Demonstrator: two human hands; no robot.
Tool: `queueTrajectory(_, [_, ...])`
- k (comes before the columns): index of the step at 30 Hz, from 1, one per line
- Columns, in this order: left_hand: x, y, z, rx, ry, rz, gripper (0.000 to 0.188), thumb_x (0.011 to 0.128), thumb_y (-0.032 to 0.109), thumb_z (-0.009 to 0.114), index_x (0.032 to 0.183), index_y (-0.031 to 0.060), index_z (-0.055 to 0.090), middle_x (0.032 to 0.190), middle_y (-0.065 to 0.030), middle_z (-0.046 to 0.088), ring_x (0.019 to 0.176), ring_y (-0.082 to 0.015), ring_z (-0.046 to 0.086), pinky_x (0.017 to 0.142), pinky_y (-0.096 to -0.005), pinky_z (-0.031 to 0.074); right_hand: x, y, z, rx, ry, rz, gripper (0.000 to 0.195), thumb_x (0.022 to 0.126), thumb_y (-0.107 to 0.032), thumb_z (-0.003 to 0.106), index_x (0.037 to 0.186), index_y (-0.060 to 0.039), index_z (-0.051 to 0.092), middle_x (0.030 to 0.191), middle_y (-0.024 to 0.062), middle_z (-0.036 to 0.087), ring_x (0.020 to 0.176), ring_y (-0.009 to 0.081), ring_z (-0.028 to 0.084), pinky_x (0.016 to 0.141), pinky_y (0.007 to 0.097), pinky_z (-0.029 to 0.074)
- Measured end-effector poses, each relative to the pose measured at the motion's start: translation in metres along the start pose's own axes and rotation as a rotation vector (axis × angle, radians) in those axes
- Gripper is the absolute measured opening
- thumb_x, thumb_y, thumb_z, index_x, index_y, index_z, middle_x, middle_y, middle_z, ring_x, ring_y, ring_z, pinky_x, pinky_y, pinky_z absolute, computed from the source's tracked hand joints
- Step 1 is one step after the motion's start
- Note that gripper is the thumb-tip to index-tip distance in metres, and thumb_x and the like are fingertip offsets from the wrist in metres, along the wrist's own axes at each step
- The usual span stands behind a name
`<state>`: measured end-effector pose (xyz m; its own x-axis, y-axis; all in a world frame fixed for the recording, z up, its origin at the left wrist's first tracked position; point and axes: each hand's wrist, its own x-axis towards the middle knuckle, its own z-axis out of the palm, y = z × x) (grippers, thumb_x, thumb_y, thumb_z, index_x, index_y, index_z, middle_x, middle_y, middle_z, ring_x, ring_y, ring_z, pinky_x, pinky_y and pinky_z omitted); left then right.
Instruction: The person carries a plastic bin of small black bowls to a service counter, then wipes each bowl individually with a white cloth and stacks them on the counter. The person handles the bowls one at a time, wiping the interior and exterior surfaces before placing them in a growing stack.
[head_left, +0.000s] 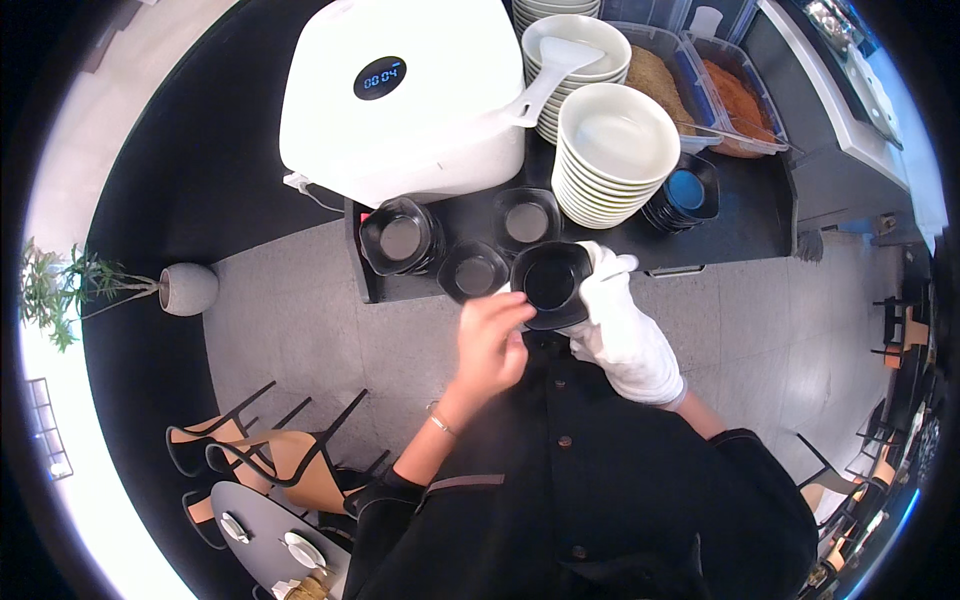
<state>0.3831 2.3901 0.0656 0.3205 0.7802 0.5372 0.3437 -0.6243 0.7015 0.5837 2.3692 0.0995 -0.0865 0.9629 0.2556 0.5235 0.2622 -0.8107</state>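
Note:
My right hand (626, 330), covered by a white cloth or glove, grips a black square-rimmed bowl (551, 283) and tilts its inside up towards me. My left hand (491, 341) is bare, with a bracelet at the wrist. Its slightly blurred fingertips lie at the left rim of that bowl, thumb apart from the fingers. Bits of white cloth show beside these fingers. Just beyond my hands are more black bowls on the black counter (465, 217): a stack (400, 238) on the left, one bowl (474, 271) near the front edge, and another (526, 221) behind.
A white appliance with a lit display (405, 90) stands at the back left. Right of it rise stacked cream bowls (619, 142), a white rice paddle (555, 71), more black bowls (682, 195), and plastic tubs of brown (660, 82) and orange (735, 97) food. Chairs (292, 457) stand behind me.

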Motion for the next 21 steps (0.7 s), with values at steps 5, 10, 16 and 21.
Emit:
queueTrajectory(5, [0.015,0.016,0.017,-0.100,-0.195,-0.288,0.043,0.087,0.012,0.047,0.128,-0.0013,0.046,0.111,-0.0152,0.052,0.091,-0.0267,0.055,0.086,-0.0373,0.045,-0.006,0.015,-0.001,-0.122,-0.040,-0.114,0.031,0.075,-0.003,0.062,0.105,0.0022,0.059,0.099,0.0161,0.061,0.092,0.0284,0.059,0.084,0.0342,0.047])
queueTrajectory(10, [0.014,0.039,0.049,-0.631,-0.137,-0.913,0.048,0.101,0.025,0.032,0.141,-0.0029,0.028,0.107,-0.0188,0.053,0.093,-0.0223,0.055,0.085,-0.0321,0.044,-0.011,0.022,-0.005,-0.004,-0.079,-0.065,0.028,0.082,-0.006,0.055,0.108,0.0023,0.059,0.100,0.0158,0.062,0.092,0.0267,0.061,0.085,0.0322,0.048])
queueTrajectory(16, [0.017,0.014,0.058,-0.304,-0.006,-0.599,0.049,0.103,0.032,0.031,0.134,-0.0057,0.035,0.104,-0.0234,0.060,0.097,-0.0334,0.060,0.088,-0.0401,0.045,-0.002,-0.007,-0.007,-0.424,-0.179,-0.332,0.033,0.086,-0.009,0.051,0.116,0.0019,0.056,0.113,0.0191,0.058,0.107,0.0331,0.055,0.096,0.0366,0.042])
queueTrajectory(21, [0.031,0.023,0.040,-0.301,-0.136,-0.821,0.048,0.103,0.034,0.031,0.126,-0.0069,0.041,0.068,-0.0105,0.057,0.047,-0.0157,0.057,0.046,-0.0303,0.046,0.021,-0.023,-0.031,-0.238,-0.086,-0.331,0.031,0.081,-0.009,0.057,0.110,0.0007,0.056,0.117,0.0210,0.054,0.114,0.0378,0.050,0.097,0.0431,0.040])
